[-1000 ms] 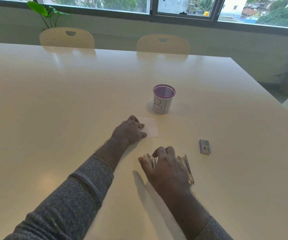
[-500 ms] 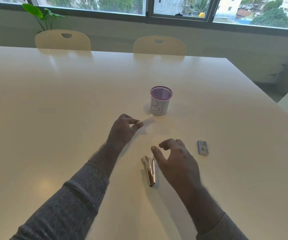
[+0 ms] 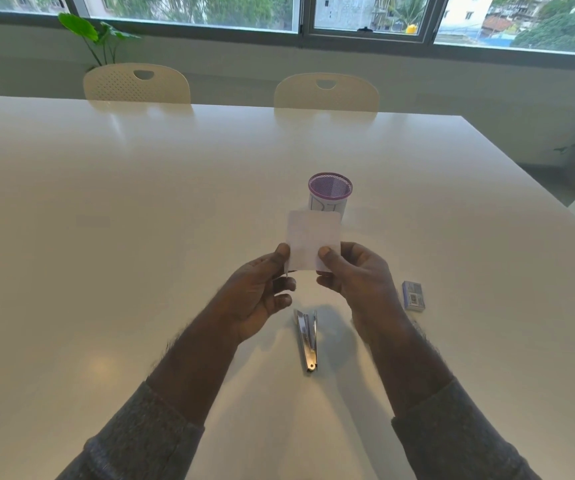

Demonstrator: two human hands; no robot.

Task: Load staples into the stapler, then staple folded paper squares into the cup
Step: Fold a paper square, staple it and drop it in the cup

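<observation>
A white paper square [image 3: 313, 237] is held upright above the table, pinched at its lower corners by both hands. My left hand [image 3: 262, 289] grips the lower left corner and my right hand [image 3: 355, 275] the lower right. Behind the paper stands a purple mesh cup [image 3: 330, 192] with a white label; the paper hides its lower part. A metal stapler [image 3: 308, 339] lies flat on the table between my forearms, touched by neither hand. A small blue staple box [image 3: 413, 295] lies to the right of my right hand.
The white table [image 3: 140, 220] stretches far to the left and back. Two cream chairs [image 3: 136, 83] [image 3: 326, 92] stand at its far edge, with a green plant [image 3: 95, 36] by the window. The table's right edge [image 3: 535, 188] runs diagonally.
My left hand lifted the paper off the table. My right hand let go of the stapler, left it lying on the table, and took the paper's other corner.
</observation>
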